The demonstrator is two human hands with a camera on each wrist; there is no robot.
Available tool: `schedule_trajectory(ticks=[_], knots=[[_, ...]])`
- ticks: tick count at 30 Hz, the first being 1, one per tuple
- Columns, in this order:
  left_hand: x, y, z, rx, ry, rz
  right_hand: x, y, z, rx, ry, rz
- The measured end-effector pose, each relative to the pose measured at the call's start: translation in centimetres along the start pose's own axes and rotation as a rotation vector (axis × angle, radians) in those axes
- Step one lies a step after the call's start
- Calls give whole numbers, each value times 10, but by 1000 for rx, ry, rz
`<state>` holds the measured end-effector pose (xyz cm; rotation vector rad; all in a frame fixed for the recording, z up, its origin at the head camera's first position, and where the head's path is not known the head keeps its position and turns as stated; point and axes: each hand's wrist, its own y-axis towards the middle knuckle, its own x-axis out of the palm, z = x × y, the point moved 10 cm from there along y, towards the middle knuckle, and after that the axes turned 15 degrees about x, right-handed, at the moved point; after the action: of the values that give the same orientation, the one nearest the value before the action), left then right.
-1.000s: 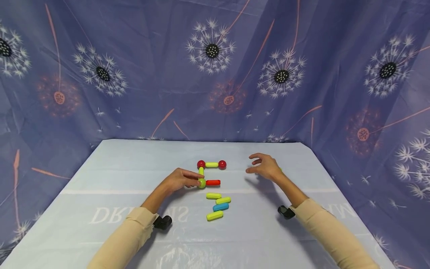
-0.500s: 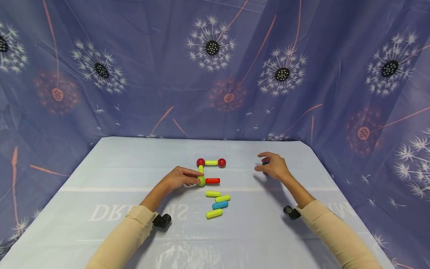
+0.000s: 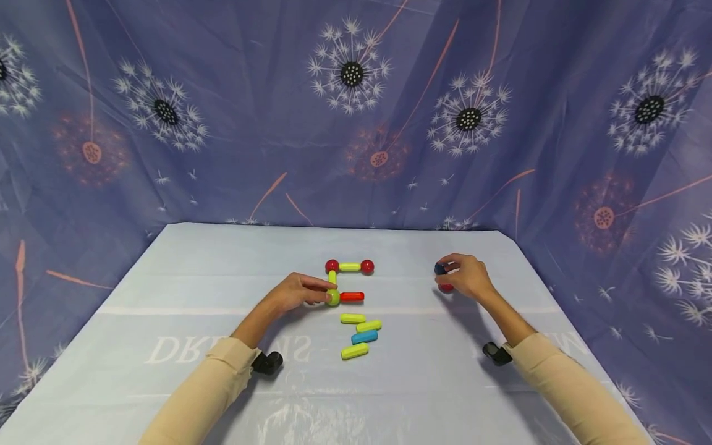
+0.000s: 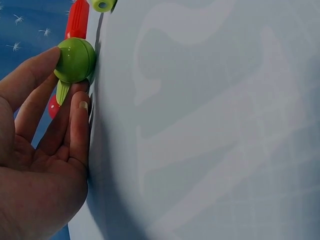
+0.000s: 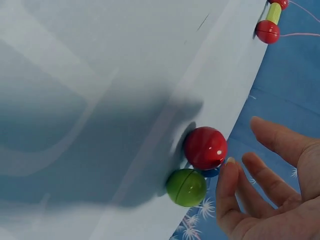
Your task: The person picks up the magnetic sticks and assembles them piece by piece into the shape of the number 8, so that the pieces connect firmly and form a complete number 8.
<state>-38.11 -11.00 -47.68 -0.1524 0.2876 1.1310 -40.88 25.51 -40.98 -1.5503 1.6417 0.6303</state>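
Observation:
My left hand (image 3: 296, 293) pinches a green ball (image 3: 332, 298) at the near corner of a ball-and-stick shape. A red stick (image 3: 351, 296) points right from that ball, and a yellow stick (image 3: 332, 277) leads back to a red ball (image 3: 332, 266). Another yellow stick (image 3: 350, 267) joins this to a second red ball (image 3: 367, 267). My right hand (image 3: 468, 275) is spread beside a dark blue ball (image 3: 440, 268) and a loose red ball (image 5: 205, 148), a fingertip right at them. A loose green ball (image 5: 186, 187) sits next to them in the right wrist view.
Several loose sticks lie in front of the shape, among them a blue stick (image 3: 364, 337) and a yellow stick (image 3: 354, 351). They rest on a pale covered table (image 3: 222, 402). A patterned purple curtain (image 3: 267, 123) stands along its back and sides.
My right hand has moved to the right, and the dark blue ball and loose red ball now show beside its fingers. The left hand stays at the green ball.

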Motion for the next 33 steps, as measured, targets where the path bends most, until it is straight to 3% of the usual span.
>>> schedule_trajectory(ticks=[12, 20, 33], knots=[[-1, 0, 1, 7, -9, 0, 0, -6, 4, -40, -17, 3], [0, 0, 1, 19, -4, -12, 6, -4, 12, -3, -36, 6], [-1, -1, 1, 14, 6, -11, 16, -3, 9, -10, -38, 10]])
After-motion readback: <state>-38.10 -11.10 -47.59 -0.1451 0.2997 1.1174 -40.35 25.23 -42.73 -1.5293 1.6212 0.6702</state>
